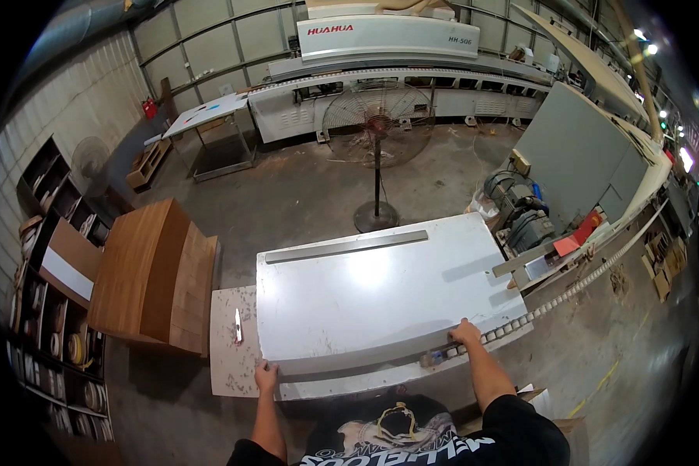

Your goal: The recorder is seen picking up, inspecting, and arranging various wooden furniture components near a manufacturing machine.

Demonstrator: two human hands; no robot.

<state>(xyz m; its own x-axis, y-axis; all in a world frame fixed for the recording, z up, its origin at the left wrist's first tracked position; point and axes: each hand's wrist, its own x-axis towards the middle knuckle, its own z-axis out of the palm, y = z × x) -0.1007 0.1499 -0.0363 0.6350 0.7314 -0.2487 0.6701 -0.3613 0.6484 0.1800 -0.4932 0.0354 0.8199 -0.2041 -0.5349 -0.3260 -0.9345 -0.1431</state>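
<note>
A large white panel lies in front of me on a worktable, with a darker grey band running along its near side. My left hand is closed on the panel's near left corner. Farther right, my right hand grips the same near edge, fingers bent over it. A long, narrow grey strip rests near the panel's far edge, touched by neither hand. On the speckled board to the left lies a small white-bladed knife.
A roller rail curves away to the right, near motors. Beyond the table stands a pedestal fan, with a long white machine behind. Left are a wooden block-like cabinet and shelves of rolls.
</note>
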